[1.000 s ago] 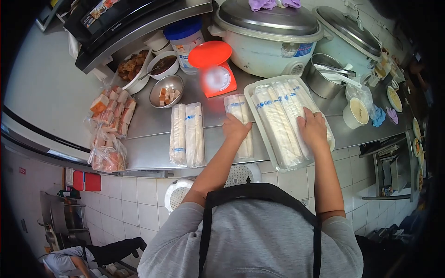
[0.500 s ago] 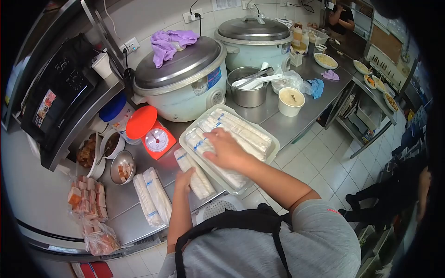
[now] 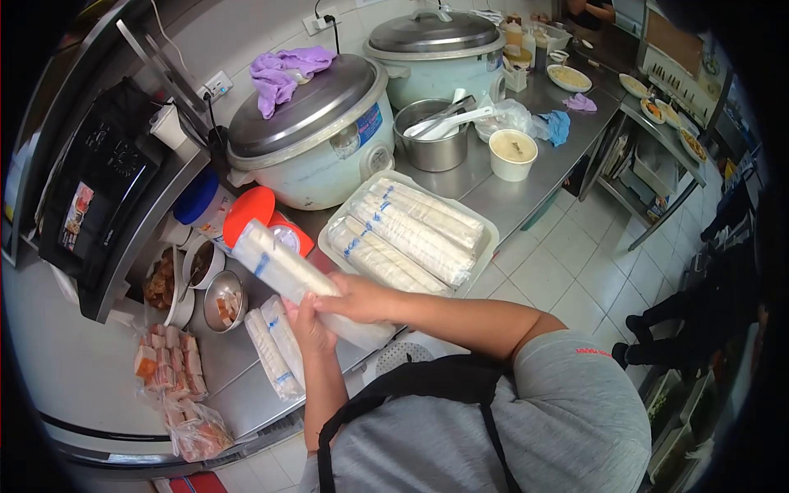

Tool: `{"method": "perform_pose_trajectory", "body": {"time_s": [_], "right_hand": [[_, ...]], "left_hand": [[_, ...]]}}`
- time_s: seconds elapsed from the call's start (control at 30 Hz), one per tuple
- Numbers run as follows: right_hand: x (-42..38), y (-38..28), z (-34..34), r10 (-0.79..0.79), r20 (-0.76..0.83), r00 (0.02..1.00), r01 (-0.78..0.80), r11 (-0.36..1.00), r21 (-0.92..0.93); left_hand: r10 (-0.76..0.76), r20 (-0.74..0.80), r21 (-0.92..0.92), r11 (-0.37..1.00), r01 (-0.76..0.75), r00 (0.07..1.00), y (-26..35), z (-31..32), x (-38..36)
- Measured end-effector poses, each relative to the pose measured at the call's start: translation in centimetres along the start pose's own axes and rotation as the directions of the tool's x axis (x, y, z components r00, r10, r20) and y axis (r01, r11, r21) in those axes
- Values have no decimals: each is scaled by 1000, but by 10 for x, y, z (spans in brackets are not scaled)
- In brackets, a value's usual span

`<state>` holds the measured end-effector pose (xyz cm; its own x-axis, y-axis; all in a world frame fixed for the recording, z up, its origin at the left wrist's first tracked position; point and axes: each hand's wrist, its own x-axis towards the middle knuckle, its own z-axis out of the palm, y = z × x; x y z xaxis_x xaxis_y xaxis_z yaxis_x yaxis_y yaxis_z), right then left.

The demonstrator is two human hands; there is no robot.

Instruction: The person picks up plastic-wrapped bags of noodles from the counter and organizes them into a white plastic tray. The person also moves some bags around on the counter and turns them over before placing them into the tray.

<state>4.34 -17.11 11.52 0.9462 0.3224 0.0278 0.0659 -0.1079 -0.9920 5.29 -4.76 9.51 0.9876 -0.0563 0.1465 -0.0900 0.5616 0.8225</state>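
Observation:
My left hand [image 3: 312, 330] and my right hand [image 3: 358, 299] are both closed around a long white roll [image 3: 283, 264] in clear plastic with blue print. It is lifted and tilted over the counter, its far end in front of the red kitchen scale [image 3: 290, 233]. To the right, a white tray [image 3: 491, 251] holds several similar wrapped rolls [image 3: 415, 232] side by side. Two more wrapped rolls [image 3: 269, 352] lie on the steel counter beyond my left hand, partly hidden by it. What is inside the wrapping I cannot make out.
Two large lidded cookers [image 3: 308, 160] stand along the wall. A metal pot [image 3: 431, 148] with utensils and a white tub [image 3: 513, 154] sit behind the tray. At left are a metal bowl [image 3: 224, 301] and bagged meat pieces [image 3: 168, 361]. Another person's legs [image 3: 682, 312] show at right.
My right hand has left the tray's rolls and joined my left on the loose roll. That roll has risen off the counter beside the tray and now tilts up toward the scale.

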Motion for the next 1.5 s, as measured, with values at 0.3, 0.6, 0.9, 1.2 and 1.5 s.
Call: {"method": "perform_pose_trajectory", "body": {"time_s": [0.3, 0.6, 0.9, 1.2, 1.5], "right_hand": [[-39, -13, -137, 28, -330, 944, -79, 987, -142], [-7, 72, -227, 183, -241, 953, -281, 830, -481], [7, 13, -149, -141, -284, 948, -151, 587, -795], [75, 107, 122, 530, 260, 807, -478, 845, -238], [97, 114, 154, 652, 317, 689, -722, 657, 216]], "left_hand": [[123, 119, 589, 790, -170, 985, 7, 0, 17], [212, -440, 868, 349, 353, 873, 55, -164, -10], [114, -673, 739, 148, 657, 731, 19, -243, -38], [-116, -637, 753, 119, 647, 762, 20, -255, -28], [-359, -390, 313, 814, 489, 848, 18, -242, -40]]}}
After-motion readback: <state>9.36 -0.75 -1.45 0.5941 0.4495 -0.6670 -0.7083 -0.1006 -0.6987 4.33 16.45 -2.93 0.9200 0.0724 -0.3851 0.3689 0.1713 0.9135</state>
